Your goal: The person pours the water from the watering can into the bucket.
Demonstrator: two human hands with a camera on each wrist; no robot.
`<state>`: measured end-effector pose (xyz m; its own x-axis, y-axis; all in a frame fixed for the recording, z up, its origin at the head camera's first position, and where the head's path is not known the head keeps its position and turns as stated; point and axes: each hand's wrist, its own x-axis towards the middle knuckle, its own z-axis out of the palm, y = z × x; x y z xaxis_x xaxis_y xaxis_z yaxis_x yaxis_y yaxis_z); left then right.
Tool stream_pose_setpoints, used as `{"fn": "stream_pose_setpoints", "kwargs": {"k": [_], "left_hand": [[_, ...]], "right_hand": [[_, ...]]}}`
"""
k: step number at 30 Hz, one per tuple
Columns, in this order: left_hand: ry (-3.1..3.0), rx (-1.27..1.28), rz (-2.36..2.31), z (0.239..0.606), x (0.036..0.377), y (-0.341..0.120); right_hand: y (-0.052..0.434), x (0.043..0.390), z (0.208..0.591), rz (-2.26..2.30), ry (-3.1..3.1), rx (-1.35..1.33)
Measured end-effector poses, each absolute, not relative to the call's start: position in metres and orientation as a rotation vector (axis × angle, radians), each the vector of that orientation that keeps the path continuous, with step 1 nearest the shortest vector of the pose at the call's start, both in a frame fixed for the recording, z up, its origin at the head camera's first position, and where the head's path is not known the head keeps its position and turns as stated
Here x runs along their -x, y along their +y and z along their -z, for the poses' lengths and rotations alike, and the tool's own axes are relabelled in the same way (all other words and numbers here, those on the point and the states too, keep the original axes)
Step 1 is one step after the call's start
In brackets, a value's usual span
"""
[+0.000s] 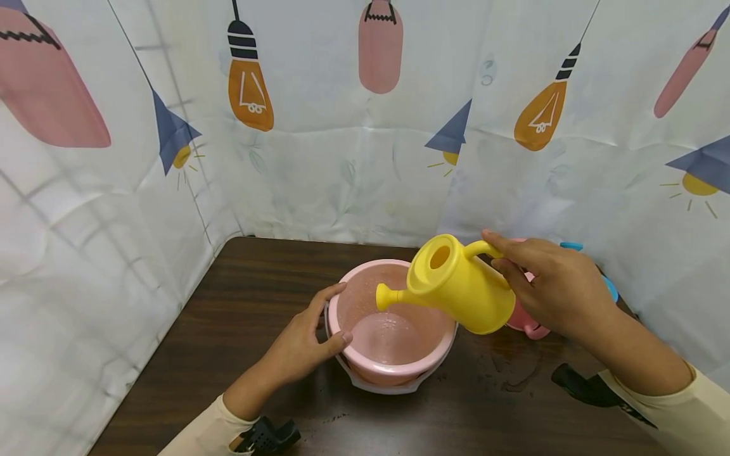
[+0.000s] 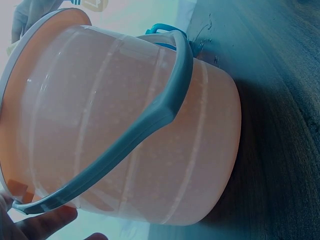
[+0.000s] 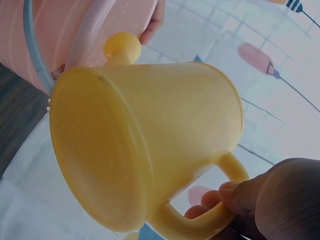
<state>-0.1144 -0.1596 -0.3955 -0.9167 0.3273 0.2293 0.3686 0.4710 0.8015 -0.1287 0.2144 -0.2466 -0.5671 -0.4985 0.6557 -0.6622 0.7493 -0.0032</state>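
A pink bucket with a grey handle stands on the dark wooden table, its handle hanging down on the near side. My left hand holds its rim on the left, thumb and forefinger spread along the edge. With my right hand I grip a yellow watering can by its handle. The can is tilted to the left, and its round spout head hangs over the bucket's opening. Wet sheen and droplets show on the bucket's inner floor.
Behind the right hand stands a pink object, partly hidden, with a blue piece beside it. Wet marks streak the tabletop right of the bucket. Patterned white sheets hang at the table's back and sides.
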Motion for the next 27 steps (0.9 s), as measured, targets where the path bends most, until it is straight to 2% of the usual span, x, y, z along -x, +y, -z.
{"fn": "stream_pose_setpoints", "kwargs": {"k": [27], "left_hand": [[-2.657,0.628,1.468,0.3963,0.1148,-0.1597]], "right_hand": [[0.2139,0.1296,0.2476,-0.331,-2.290,-0.884]]}}
